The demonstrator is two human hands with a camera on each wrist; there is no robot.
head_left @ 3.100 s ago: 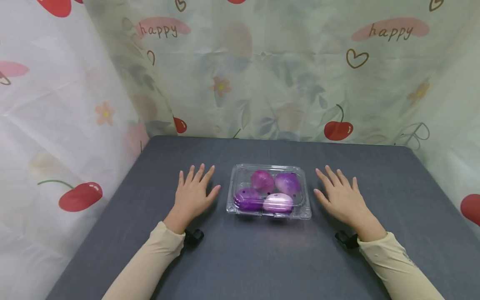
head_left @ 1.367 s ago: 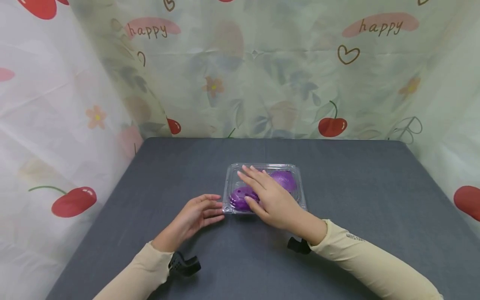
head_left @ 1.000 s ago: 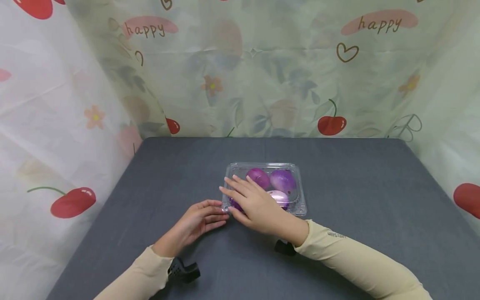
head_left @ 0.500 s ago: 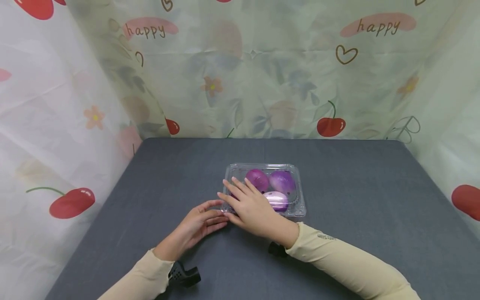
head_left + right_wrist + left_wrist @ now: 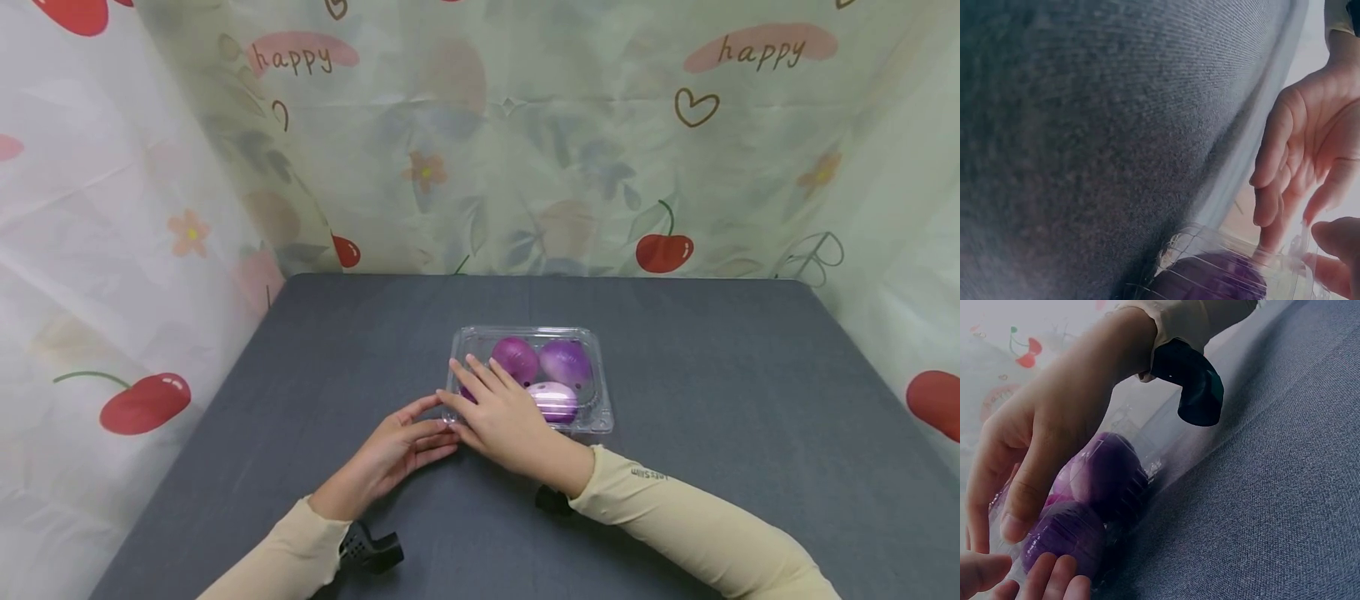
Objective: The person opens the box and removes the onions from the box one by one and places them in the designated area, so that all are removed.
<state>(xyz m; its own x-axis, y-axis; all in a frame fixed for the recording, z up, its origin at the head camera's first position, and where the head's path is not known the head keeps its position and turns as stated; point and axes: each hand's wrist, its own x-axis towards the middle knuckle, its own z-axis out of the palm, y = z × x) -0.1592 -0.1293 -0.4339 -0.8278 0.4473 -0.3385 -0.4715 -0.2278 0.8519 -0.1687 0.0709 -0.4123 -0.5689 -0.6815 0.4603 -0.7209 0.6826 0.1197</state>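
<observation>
Now your right hand (image 5: 504, 421) lies flat-fingered on the clear plastic clamshell box (image 5: 592, 392) of purple onions (image 5: 568, 362); your left hand (image 5: 390, 450), fingers relaxed, touches its near-left corner.

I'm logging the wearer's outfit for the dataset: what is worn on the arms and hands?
Both arms wear long cream sleeves; the right one bears small dark lettering. A black wrist-mounted device sits at each cuff. The left hand and right hand are bare.

The right hand (image 5: 504, 417) is hiding the box's (image 5: 592, 392) near-left corner and one purple fruit (image 5: 467, 393); fingertip contact is staying unclear
</observation>
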